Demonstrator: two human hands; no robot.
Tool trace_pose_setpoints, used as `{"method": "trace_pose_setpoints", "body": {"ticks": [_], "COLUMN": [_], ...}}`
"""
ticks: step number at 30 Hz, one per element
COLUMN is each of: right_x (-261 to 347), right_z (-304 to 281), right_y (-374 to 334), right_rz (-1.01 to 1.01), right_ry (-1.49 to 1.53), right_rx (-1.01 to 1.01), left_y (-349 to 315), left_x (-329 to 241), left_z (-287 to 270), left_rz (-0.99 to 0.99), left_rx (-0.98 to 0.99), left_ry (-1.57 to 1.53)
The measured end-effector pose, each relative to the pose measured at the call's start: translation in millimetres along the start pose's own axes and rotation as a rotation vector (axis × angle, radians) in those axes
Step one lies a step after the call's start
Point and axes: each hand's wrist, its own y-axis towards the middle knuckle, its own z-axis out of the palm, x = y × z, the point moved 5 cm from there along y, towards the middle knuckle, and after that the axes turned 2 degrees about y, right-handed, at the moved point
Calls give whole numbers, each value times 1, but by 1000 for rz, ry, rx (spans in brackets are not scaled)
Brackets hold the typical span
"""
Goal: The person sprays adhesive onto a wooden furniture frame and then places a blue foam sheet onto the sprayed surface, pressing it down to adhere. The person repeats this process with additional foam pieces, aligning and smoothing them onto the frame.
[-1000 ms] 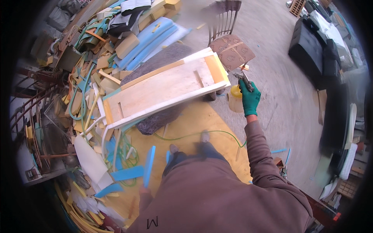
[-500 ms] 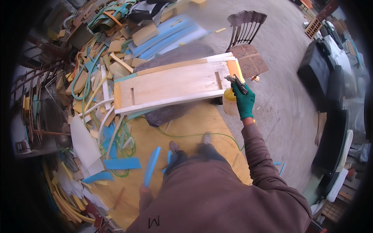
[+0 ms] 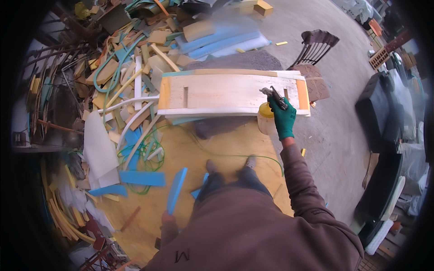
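Note:
In my right hand [image 3: 285,121], which wears a green glove, is a metal spray gun [image 3: 275,97] with a yellow-topped, pale cup [image 3: 266,119] beneath it. The gun is over the right end of a long wooden panel [image 3: 235,93], near its right slot. Foam strips line the panel's edges, white along the near side and orange [image 3: 302,91] at the right end. Low on the left, my left hand [image 3: 167,217] grips the bottom of a blue foam strip [image 3: 177,190], which stands nearly upright. Most of that hand's fingers are hard to see.
A big heap of foam offcuts [image 3: 108,81] lies to the left. A thin green hose [image 3: 235,156] crosses the tan floor sheet [image 3: 239,198]. Behind the panel stands a dark spindle-back chair [image 3: 316,47]. Dark upholstered pieces [image 3: 382,113] line the right side.
The spray gun has moved left along the panel, from its right end to near the right slot. My view has turned left. The left hand still holds the blue foam strip.

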Motion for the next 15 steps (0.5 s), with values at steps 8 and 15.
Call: {"method": "trace_pose_setpoints", "body": {"ticks": [8, 15], "right_x": [57, 99], "right_z": [76, 124], "right_y": [-26, -45], "right_rz": [-101, -145], "right_ry": [97, 88], "right_rx": [93, 152], "left_y": [20, 22], "left_x": [44, 57], "left_z": [-6, -11], "left_rz": [-66, -88], "left_rx": [96, 82], "left_ry": [-41, -60]}}
